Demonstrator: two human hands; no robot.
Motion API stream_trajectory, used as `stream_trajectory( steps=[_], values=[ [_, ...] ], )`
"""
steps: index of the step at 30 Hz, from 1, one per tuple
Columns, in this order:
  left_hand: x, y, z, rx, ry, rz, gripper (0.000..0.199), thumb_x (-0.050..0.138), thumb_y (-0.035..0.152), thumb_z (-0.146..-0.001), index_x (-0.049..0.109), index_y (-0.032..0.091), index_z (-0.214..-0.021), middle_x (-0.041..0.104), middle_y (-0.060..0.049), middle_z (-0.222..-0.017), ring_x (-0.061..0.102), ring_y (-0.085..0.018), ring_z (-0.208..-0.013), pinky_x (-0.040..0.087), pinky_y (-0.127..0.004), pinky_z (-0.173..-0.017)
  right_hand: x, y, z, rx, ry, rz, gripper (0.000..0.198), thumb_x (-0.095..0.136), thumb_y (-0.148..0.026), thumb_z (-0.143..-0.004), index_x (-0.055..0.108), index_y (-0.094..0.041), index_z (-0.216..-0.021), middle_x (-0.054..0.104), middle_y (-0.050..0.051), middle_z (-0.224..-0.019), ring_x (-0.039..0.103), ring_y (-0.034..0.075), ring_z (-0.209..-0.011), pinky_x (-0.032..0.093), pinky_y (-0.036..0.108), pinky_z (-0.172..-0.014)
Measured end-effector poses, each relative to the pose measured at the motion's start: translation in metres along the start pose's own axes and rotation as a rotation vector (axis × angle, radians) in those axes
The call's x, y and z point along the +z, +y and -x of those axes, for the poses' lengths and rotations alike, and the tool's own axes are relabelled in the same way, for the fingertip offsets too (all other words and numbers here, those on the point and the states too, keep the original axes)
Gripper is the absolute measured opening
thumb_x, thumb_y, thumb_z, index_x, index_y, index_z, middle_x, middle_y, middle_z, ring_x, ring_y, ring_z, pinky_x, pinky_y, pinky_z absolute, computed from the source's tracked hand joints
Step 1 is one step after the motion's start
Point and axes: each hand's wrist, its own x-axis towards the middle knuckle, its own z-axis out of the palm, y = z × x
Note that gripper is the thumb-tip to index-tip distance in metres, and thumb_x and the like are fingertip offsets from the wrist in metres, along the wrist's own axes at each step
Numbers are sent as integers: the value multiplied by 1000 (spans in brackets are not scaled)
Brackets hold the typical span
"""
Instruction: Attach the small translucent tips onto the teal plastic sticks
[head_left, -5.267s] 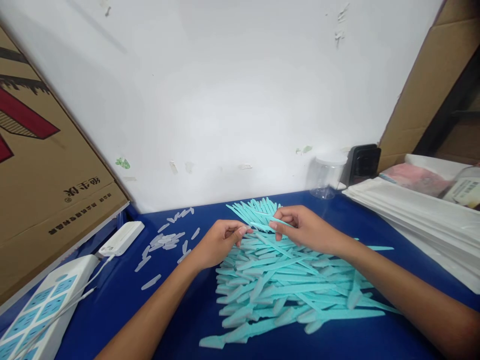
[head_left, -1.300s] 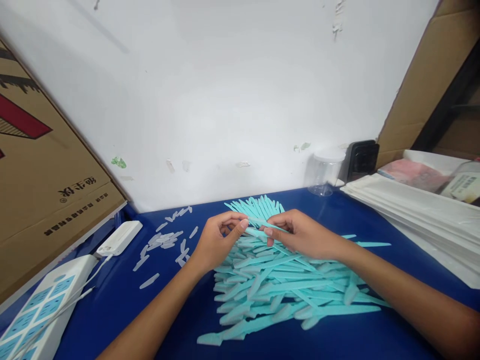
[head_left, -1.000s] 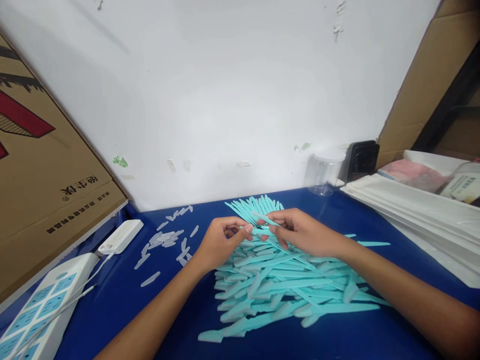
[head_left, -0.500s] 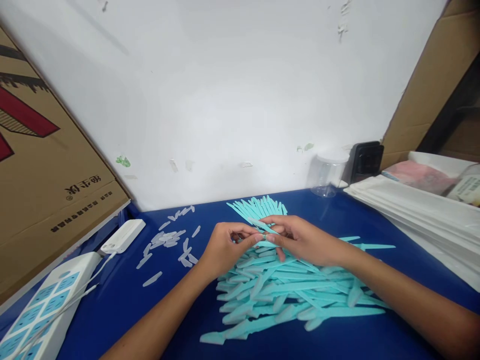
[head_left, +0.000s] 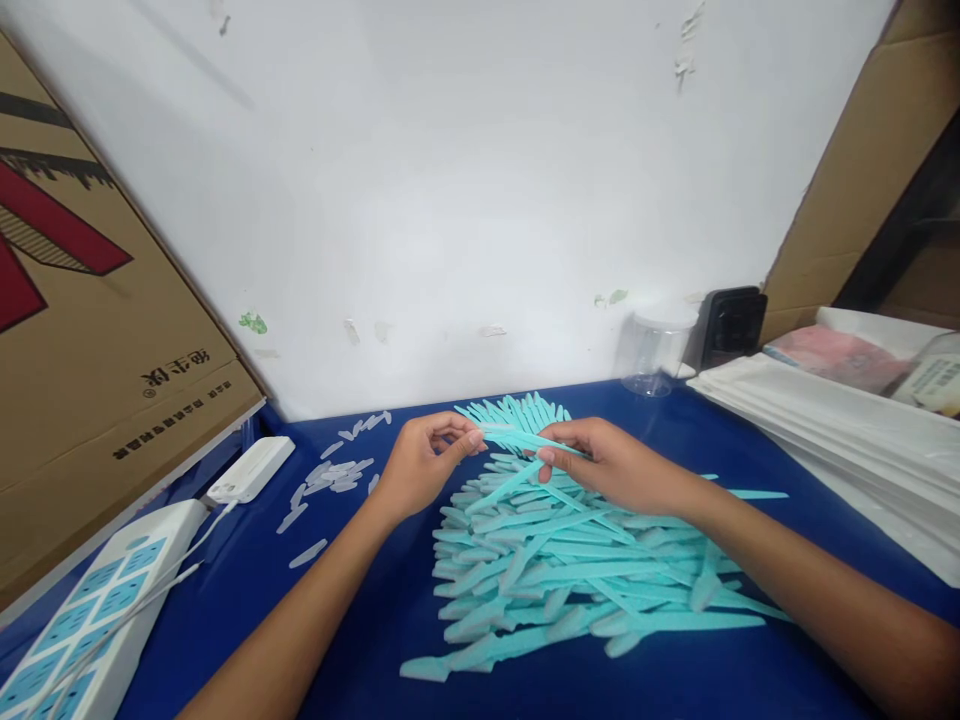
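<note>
A turquoise eyebrow razor is stretched between my two hands above the heap. My left hand pinches its left end between thumb and fingers. The fingers of my right hand are closed on its right part. Another turquoise piece slants down-left just below my right fingertips; whether they touch it I cannot tell. Beneath lies a big pile of eyebrow razors, many with pale covers on their blade ends. Behind my hands, more razors fan out in a row. Loose translucent blade covers lie left of my left hand.
On the left are a white power strip, a white adapter with cables, and a cardboard box. A clear jar and a black object stand at the back right. White trays are stacked at right.
My hands have drawn apart, the left moving left and slightly up. The razor between them now shows along its length. The view has shifted slightly.
</note>
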Motion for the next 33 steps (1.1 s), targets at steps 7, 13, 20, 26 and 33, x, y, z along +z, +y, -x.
stream_trajectory(
  steps=[7, 13, 20, 26, 33],
  values=[
    [-18, -7, -5, -22, 39, -2, 31, 69, 48, -91, 71, 17, -93, 78, -10, -90, 73, -23, -83, 53, -30, -69, -1, 6, -1, 19, 4, -58, 45, 48, -53, -102, 75, -19, -90, 61, 1, -74, 44, 12, -57, 35, 26, -53],
    [-48, -16, -14, -58, 191, 188, 32, 74, 47, -87, 68, 16, -90, 76, -11, -89, 70, -23, -84, 52, -29, -66, -2, 8, -1, 46, -8, -79, 42, 51, -54, -101, 71, -18, -92, 74, 6, -86, 58, 16, -63, 39, 26, -53],
    [-51, -22, -16, -196, 372, 444, 35, 81, 47, -78, 69, 15, -85, 71, -9, -93, 65, -19, -84, 50, -26, -64, -2, 4, 4, 32, -55, -12, 26, 60, -39, -95, 77, -21, -100, 78, 7, -98, 72, 24, -91, 52, 31, -73],
    [-40, -22, -14, -184, 318, 409, 32, 80, 44, -78, 69, 15, -86, 74, -9, -89, 66, -19, -83, 49, -26, -65, -3, -1, 6, -62, -128, 92, 15, 67, -30, -88, 80, -23, -88, 78, 6, -89, 67, 22, -79, 50, 33, -70],
    [-12, -9, -7, -111, 203, 287, 32, 78, 45, -81, 71, 15, -86, 77, -9, -83, 68, -20, -78, 49, -28, -64, 6, 6, -1, 71, 162, -23, 35, 64, -51, -93, 72, -20, -106, 74, 4, -81, 64, 19, -70, 46, 30, -63]
  ],
)
